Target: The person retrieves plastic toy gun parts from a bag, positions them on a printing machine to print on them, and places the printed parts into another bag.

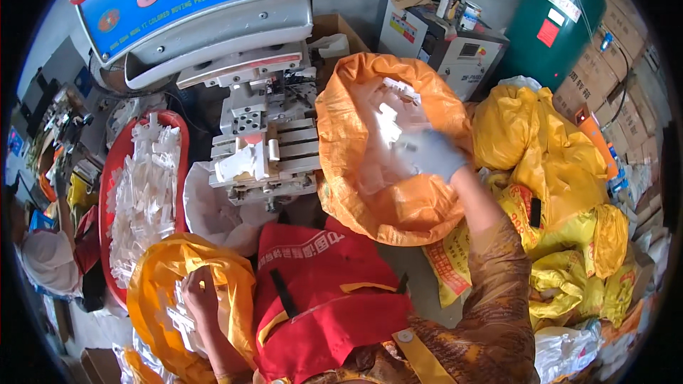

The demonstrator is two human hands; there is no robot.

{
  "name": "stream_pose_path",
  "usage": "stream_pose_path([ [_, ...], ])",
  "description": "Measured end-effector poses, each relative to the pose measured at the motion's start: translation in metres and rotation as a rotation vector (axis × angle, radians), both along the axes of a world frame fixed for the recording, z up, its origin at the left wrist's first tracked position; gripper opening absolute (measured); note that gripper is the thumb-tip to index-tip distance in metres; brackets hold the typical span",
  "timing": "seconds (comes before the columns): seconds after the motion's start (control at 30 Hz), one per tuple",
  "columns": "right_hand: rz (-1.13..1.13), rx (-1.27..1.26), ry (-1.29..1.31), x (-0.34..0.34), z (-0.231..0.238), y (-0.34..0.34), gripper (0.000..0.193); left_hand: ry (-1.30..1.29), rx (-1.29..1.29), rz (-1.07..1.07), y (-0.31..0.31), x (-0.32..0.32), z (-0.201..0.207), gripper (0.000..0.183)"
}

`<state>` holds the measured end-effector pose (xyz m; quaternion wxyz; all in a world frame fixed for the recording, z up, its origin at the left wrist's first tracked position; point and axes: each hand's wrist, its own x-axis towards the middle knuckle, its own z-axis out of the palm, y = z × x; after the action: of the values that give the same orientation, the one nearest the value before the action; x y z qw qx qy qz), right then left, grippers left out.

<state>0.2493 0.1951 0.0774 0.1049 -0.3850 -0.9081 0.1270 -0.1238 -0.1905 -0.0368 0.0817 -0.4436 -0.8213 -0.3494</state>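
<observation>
White, angular moulded-plastic pieces (181,320) lie inside the open yellow-orange plastic sack (145,281) at the person's left, right by the bare left hand (200,294); its fingers are curled, but I can't tell whether they grip one. The grey-gloved right hand (435,156) is a blur over more white pieces (388,126) within the big orange woven sack (341,153), its grasp unreadable from here. Between the sacks spreads a red cloth apron (327,306); beyond stands a blue-panelled metal machine (235,11).
</observation>
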Motion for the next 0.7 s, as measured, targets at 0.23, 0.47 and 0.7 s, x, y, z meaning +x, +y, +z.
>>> stream_pose_path([
  [0.23, 0.37, 0.412, -0.11, -0.022, 0.004, 0.075, 0.055, 0.041, 0.039, -0.057, 0.012, 0.023, 0.011, 0.007],
  [0.47, 0.391, 0.129, -0.333, 0.003, 0.008, 0.093, 0.034, -0.046, 0.027, -0.009, 0.016, 0.029, 0.017, 0.005],
  [0.7, 0.175, 0.156, -0.212, 0.029, 0.007, 0.044, 0.037, 0.078, 0.137, -0.177, 0.093, 0.006, 0.031, 0.015],
])
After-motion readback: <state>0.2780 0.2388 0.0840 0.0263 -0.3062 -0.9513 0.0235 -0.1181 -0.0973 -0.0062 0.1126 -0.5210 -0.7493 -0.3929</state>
